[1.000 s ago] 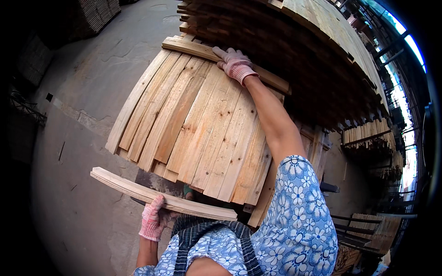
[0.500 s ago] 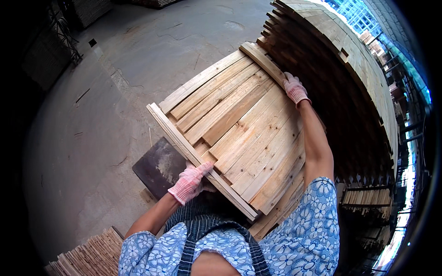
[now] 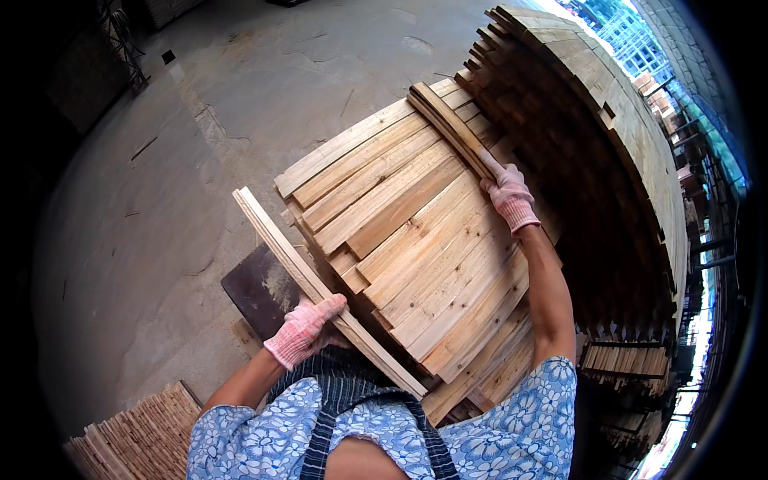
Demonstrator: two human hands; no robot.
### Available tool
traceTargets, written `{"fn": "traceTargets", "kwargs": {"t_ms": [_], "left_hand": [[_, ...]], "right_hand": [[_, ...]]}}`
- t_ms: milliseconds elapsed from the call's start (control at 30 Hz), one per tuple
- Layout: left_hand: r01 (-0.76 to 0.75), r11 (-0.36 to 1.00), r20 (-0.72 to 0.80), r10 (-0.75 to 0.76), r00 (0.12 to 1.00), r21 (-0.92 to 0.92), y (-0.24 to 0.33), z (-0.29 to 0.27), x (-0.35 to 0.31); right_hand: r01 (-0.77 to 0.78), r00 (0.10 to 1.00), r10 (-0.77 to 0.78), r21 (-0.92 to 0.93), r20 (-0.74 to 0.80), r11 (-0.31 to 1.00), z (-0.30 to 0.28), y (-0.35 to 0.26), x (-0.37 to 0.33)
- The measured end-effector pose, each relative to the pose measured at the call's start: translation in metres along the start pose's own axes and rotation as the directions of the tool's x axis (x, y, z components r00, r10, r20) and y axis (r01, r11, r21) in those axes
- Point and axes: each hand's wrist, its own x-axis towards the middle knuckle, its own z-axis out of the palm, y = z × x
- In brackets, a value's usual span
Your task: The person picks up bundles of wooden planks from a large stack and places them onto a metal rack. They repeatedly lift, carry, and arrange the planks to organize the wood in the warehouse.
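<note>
My left hand (image 3: pixel 304 330), in a pink-and-white knit glove, is closed round the middle of a long pale wooden strip (image 3: pixel 276 244). This strip lies crosswise, apart from the near ends of a layer of wooden boards (image 3: pixel 432 248). My right hand (image 3: pixel 510 195), gloved alike, grips the near end of another wooden strip (image 3: pixel 445 117). That second strip rests across the boards close to their far ends, with a dark gap along its length. The boards lie side by side with uneven ends, and some show knots.
A tall curved-looking stack of boards (image 3: pixel 620 152) rises at the right, beside the far board ends. A dark flat panel (image 3: pixel 260 288) sits to the left of my left hand. Bundled wood pieces (image 3: pixel 136 436) stand at the lower left on the grey concrete floor (image 3: pixel 160 240).
The strip in my left hand has moved left, away from the board ends. My right hand has drawn its strip slightly inward from the tall stack.
</note>
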Motion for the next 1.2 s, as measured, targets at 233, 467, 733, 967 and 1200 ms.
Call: {"fn": "traceTargets", "kwargs": {"t_ms": [233,467,733,967,1200], "left_hand": [[0.021,0.998,-0.101,-0.016,0.995,0.052,-0.003,0.028,0.022],[0.011,0.999,-0.099,-0.006,0.995,0.045,-0.004,0.026,0.019],[-0.017,1.0,-0.026,0.018,1.0,0.022,-0.008,0.021,0.019],[0.057,0.995,-0.089,-0.05,0.995,0.085,0.0,0.011,0.005],[-0.03,0.998,0.011,0.031,0.999,-0.049,-0.008,0.023,0.014]], "right_hand": [[0.028,0.996,-0.038,-0.112,-0.085,0.993,-0.005,0.051,0.052],[0.116,0.973,-0.132,-0.092,-0.19,0.989,0.015,0.055,0.062],[0.006,0.993,-0.03,-0.195,-0.116,0.981,0.006,0.059,0.065],[0.391,0.896,-0.391,-0.044,-0.212,0.919,0.015,0.002,-0.061],[0.523,0.846,-0.528,0.312,-0.073,0.794,0.004,-0.078,-0.209]]}}
